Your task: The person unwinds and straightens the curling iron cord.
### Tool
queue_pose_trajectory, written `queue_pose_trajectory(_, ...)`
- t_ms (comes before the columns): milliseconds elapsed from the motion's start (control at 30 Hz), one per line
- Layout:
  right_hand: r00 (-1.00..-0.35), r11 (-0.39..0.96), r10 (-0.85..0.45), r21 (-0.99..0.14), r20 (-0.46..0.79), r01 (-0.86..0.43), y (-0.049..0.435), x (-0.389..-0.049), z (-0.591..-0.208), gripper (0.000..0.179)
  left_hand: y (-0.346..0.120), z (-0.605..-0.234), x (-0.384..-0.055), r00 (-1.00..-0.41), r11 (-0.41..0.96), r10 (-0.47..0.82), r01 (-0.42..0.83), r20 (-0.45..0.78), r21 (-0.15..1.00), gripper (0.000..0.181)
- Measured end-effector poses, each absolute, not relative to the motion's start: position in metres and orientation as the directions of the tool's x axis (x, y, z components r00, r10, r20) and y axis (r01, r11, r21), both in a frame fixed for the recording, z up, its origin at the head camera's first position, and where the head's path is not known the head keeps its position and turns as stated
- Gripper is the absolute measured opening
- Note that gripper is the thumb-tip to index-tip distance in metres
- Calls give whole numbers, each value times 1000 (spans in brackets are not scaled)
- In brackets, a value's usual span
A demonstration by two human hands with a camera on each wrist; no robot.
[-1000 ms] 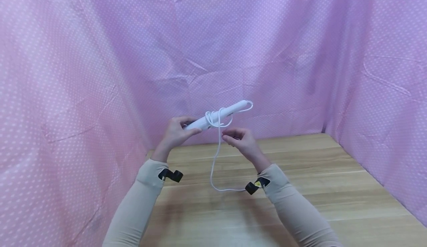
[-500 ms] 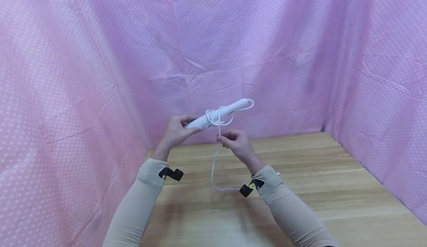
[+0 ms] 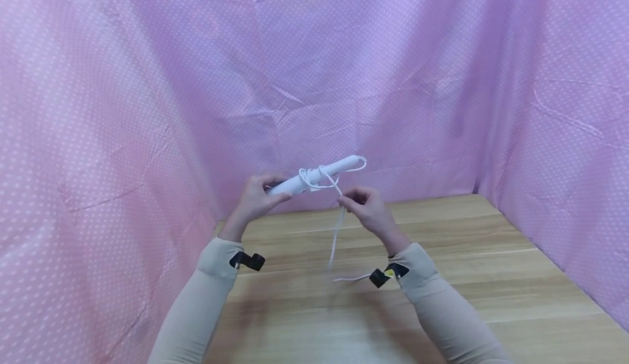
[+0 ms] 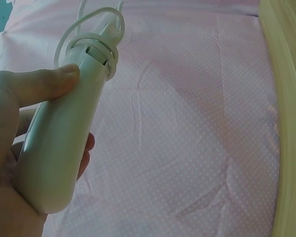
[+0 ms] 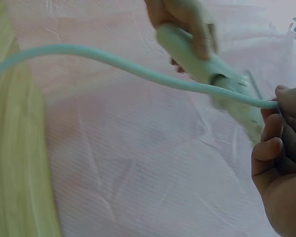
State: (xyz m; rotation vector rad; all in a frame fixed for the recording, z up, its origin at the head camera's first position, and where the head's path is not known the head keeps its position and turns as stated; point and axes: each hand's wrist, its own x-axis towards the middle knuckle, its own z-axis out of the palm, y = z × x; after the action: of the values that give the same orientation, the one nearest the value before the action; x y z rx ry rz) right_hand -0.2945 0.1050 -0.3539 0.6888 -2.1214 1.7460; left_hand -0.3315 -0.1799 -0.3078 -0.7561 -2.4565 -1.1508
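Backdrop: pink curtain (image 3: 314, 53) with white dots, creased, hanging behind and on both sides.
Surface: wood-grain table (image 3: 472, 255), its far edge near the rear curtain.
Appliance: white wand-shaped appliance (image 3: 340, 166), held above the table between the two hands, tilted, its cord end higher and toward the right.
Cord: white cord (image 3: 335, 238), looped around the appliance's middle, passing to the right fingers and hanging below them; its lower bend is blurred.
Left hand: left hand (image 3: 257, 197) grips the appliance's rounded end, thumb along one face, fingers curled behind.
Right hand: right hand (image 3: 371, 211) pinches the cord between thumb and forefinger, remaining fingers curled, just beside the appliance.
Wear: beige sleeves (image 3: 196, 298) on both forearms, a black wrist camera (image 3: 255, 262) at each cuff.
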Motion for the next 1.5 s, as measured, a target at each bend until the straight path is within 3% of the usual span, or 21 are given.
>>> queue_pose_trajectory(267,-797,203,-87,-773,598,-602,163,-297,-330,15,-193,-320,-328,-801,572,351,593,485,566,37)
queue_pose_trajectory(667,-841,343,14,-793,540,-503,243,-318,-342,24,-215,-321,-317,-681,505,508,731,527,459,35)
queue_pose_trajectory(1000,-841,460,37,-757,539,-465,278,-313,-354,25,-236,-321,-312,-704,547,480,707,524,448,35)
queue_pose_trajectory(1267,-827,470,72,-750,558,-466,298,-306,-349,23,-249,-325,-313,-740,589,448,667,502,457,36)
queue_pose_trajectory(1500,-825,533,98,-730,556,-428,314,-306,-358,23,-260,-324,-310,-742,452,431,671,514,588,35)
